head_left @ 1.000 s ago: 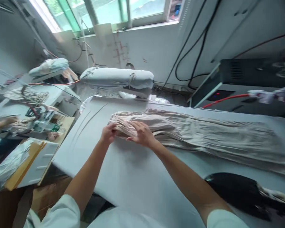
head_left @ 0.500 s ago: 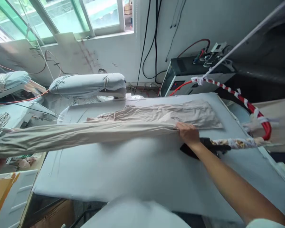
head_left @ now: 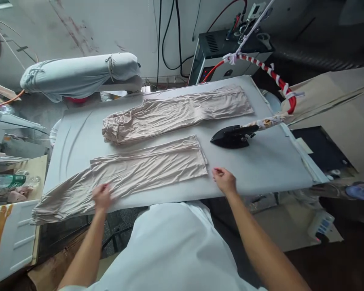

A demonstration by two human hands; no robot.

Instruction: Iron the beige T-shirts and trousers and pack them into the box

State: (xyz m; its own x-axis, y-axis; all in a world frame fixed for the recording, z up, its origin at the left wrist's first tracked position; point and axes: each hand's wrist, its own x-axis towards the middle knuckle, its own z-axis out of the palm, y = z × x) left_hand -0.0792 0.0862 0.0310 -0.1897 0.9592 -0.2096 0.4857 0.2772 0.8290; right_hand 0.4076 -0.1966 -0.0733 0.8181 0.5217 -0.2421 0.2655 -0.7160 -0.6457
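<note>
A pale pink garment (head_left: 133, 171) lies spread along the near edge of the grey ironing table (head_left: 261, 165), its left end hanging over the table's corner. My left hand (head_left: 102, 197) rests flat on that garment near its left part, fingers blurred. My right hand (head_left: 225, 180) hovers over the table just right of the garment's hem, fingers loosely apart and holding nothing. A second pink garment (head_left: 176, 113) with a gathered waistband lies farther back. A black iron (head_left: 233, 136) sits on the table to the right of both garments.
The iron's red-and-white wrapped hose (head_left: 269, 74) loops up toward a black and grey machine (head_left: 227, 52) at the wall. A padded sleeve board (head_left: 81, 74) stands behind the table. A white cabinet (head_left: 9, 238) is at the left and beige cloth (head_left: 336, 105) at the right.
The pink garment that was stretched in the air between my hands now lies flat on the near side of the table. My right hand has let go of its hem.
</note>
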